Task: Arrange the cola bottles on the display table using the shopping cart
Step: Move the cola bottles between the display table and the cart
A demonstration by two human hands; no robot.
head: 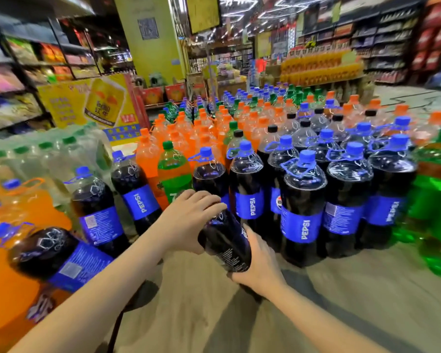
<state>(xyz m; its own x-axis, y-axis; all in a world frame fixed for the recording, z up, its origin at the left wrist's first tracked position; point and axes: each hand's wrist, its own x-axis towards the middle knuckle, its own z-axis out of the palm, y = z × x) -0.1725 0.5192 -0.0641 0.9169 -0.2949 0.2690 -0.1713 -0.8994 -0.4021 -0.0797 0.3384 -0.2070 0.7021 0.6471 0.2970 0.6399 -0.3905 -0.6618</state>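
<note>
The setting was a supermarket aisle with stocked shelving (pixel 15 80) along the left and far right, and a yellow pillar (pixel 150 34) at the far centre. A pale display table (pixel 354 289) occupied the near right, its far portion packed with upright soft-drink bottles: orange bottles (pixel 189 131) in the middle distance, green bottles (pixel 438 200) at the right edge, and standing cola bottles (pixel 302 207) with blue caps and blue labels nearest. At the near left, more cola and orange bottles lay tilted together, one tilted cola bottle (pixel 61 256) on top; what contained them could not be determined. A shrink-wrapped pack of clear bottles (pixel 49 151) stood behind these. One held cola bottle (pixel 227 240) was tilted above the table's near edge, just in front of the standing row. The left hand (pixel 189 220) gripped its upper end, fingers curled over the top. The right hand (pixel 260 266) gripped its lower body, fingers wrapped beneath.
</note>
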